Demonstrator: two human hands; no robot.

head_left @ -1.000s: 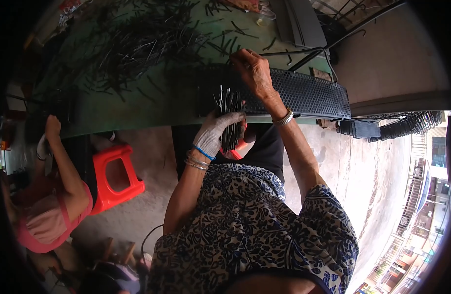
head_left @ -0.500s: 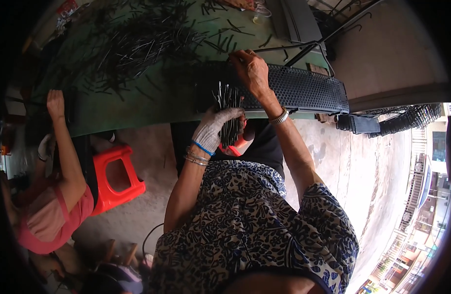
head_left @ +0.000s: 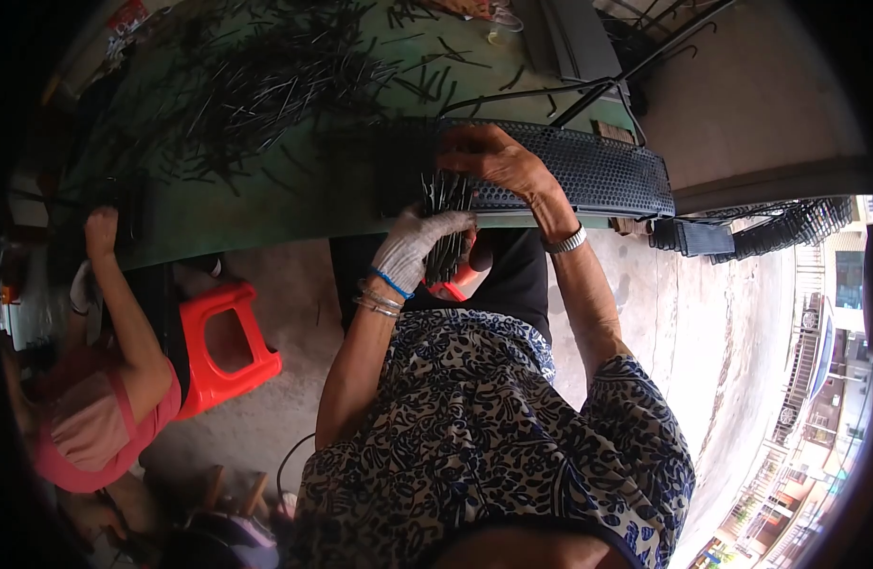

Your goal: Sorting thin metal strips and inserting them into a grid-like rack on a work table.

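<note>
A bundle of thin black strips point(head_left: 446, 248) stands roughly upright in my left hand point(head_left: 410, 248), which wears a white knitted glove and is closed round it at the table's near edge. My bare right hand point(head_left: 503, 163) is over the bundle's upper ends, fingers bent and drawn together. What lies between those fingertips is too dark and small to make out. Just beyond both hands a long black perforated panel point(head_left: 602, 171) lies along the table edge, reaching to the right.
The green table point(head_left: 313, 204) bears a large loose pile of black strips point(head_left: 294, 90). Black metal rods point(head_left: 588, 102) cross at its right end. A red stool point(head_left: 195, 365) stands at the left, beside a co-worker in pink whose bare hand point(head_left: 101, 232) is by the table.
My right hand has come back from the panel toward the bundle's top, its wrist shifting right and nearer. My left hand keeps its hold. The co-worker's raised hand has lowered slightly.
</note>
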